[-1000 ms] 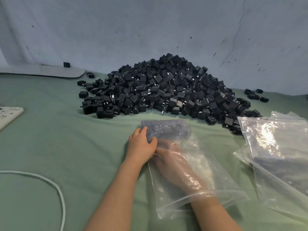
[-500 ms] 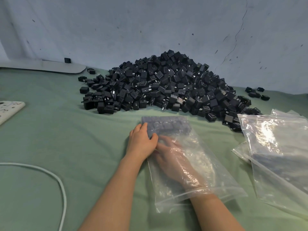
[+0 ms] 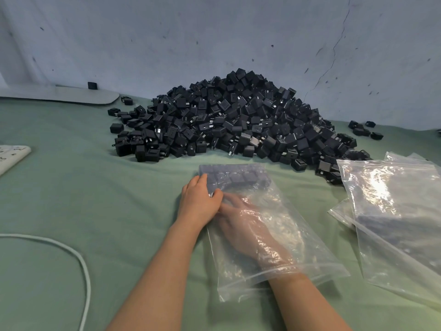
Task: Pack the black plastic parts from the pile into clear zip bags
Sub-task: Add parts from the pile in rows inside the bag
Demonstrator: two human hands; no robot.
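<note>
A big pile of black plastic parts (image 3: pixel 238 120) lies on the green cloth against the wall. In front of it a clear zip bag (image 3: pixel 281 235) lies flat, its far end filled with a row of black parts (image 3: pixel 236 176). My left hand (image 3: pixel 198 201) rests on the bag's left edge from outside, thumb and fingers pinching the plastic beside the row. My right hand (image 3: pixel 243 223) is inside the bag through its near mouth, fingers stretched flat toward the row; whether it holds a part is blurred by the plastic.
More clear zip bags (image 3: pixel 393 211) lie stacked at the right, with dark parts showing through. Loose black parts (image 3: pixel 362 130) sit far right. A white cable (image 3: pixel 78 259) curves at the near left, and a white power strip (image 3: pixel 9 156) sits at the left edge.
Both hands stay at the bag; the right hand's fingers shift slightly inside it toward the row. The view has tilted a little.
</note>
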